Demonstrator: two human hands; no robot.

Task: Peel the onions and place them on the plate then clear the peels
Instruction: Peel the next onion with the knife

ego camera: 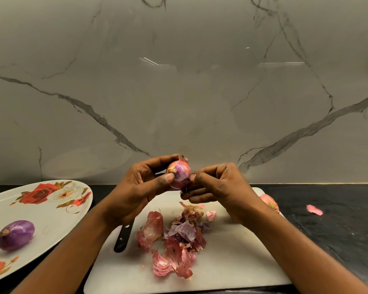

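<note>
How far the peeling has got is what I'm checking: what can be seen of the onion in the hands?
The onion is small, round and purple-pink, glossy where bared, with dry orange-pink skin and a rooty tuft at the end facing left. It is held in the air above the far edge of the board. The left hand grips it, thumb across its front, fingers curled behind. The right hand pinches at its right side, apparently at skin.
</note>
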